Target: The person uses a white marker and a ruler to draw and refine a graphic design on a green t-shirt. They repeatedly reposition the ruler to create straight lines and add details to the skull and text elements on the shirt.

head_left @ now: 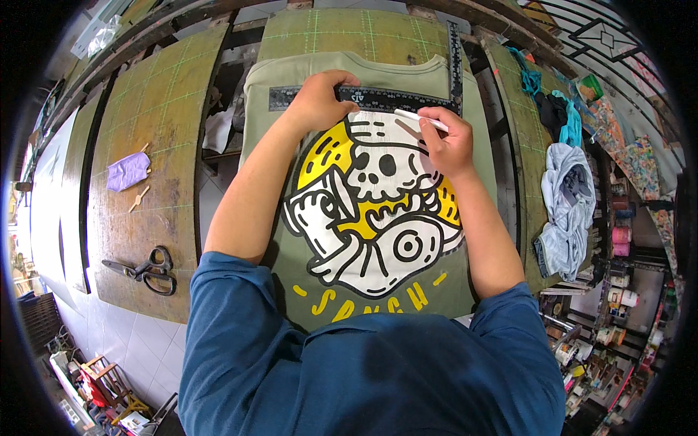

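An olive green T-shirt (pixel 265 160) lies flat over a board, its neckline at the far end. Its large print (pixel 385 207) shows a white skull with yellow and black parts, above yellow lettering. Across the shirt just above the print lies a black L-shaped square ruler (pixel 291 97), its short arm pointing away at the right. My left hand (pixel 320 98) holds the ruler down, thumb on the near side and fingers curled over the far side. My right hand (pixel 447 142) is closed around a white pen (pixel 411 115), its tip at the ruler's near edge.
On the left board (pixel 138 240) lie black scissors (pixel 149 271), a purple cloth piece (pixel 129 171) and a small pale stick (pixel 139 199). The right board carries a bundled light blue garment (pixel 566 211) and teal and black cloths (pixel 563 112). Thread spools (pixel 622 298) stand at the lower right.
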`<state>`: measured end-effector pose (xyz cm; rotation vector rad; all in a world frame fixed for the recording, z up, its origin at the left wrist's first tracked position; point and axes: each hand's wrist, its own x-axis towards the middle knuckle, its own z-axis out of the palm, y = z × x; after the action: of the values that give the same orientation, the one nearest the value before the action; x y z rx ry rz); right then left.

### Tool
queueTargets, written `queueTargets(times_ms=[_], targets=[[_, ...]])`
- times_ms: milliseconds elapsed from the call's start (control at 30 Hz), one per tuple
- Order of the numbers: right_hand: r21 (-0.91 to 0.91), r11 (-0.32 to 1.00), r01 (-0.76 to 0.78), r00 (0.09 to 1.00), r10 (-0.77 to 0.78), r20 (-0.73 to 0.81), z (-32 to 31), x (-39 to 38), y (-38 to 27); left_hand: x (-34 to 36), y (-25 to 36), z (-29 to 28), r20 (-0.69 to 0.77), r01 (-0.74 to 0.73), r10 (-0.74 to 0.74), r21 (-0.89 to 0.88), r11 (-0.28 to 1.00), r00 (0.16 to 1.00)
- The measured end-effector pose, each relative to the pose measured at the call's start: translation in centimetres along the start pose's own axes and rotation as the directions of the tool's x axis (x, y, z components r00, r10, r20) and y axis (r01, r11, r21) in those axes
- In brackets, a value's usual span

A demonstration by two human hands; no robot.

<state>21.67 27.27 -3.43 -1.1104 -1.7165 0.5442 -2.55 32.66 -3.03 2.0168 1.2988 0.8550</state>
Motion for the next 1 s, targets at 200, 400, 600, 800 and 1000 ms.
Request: queueTargets(times_ms=[200, 400, 600, 800, 1000], targets=[[-0.067, 0.995, 0.074, 0.997, -0.072, 0.027, 0.1, 0.1, 0.3, 0.1, -0.3, 0.2, -0.011, -0.006, 0.006, 0.004, 1.000, 1.000], [-0.033, 0.999, -0.018, 1.000, 0.017, -0.020, 0.1, 0.0, 0.3, 0.0, -0.2, 0.2, -0.028, -0.029, 0.029, -0.011, 1.000, 0.999], [0.031, 0.994, -0.109, 0.991, 0.111, -0.069, 0.1, 0.0, 0.8, -0.2, -0.1, 0.4, -0.078, -0.090, 0.093, 0.037, 0.995, 0.993], [-0.006, 0.999, -0.052, 0.997, 0.052, -0.064, 0.2, 0.1, 1.1, -0.1, -0.4, 0.4, -0.075, -0.092, 0.093, 0.017, 0.996, 0.993], [-0.054, 0.998, -0.016, 0.997, 0.012, -0.072, 0.2, 0.0, 0.9, -0.2, -0.1, 0.3, -0.076, -0.085, 0.087, 0.025, 0.996, 0.993]])
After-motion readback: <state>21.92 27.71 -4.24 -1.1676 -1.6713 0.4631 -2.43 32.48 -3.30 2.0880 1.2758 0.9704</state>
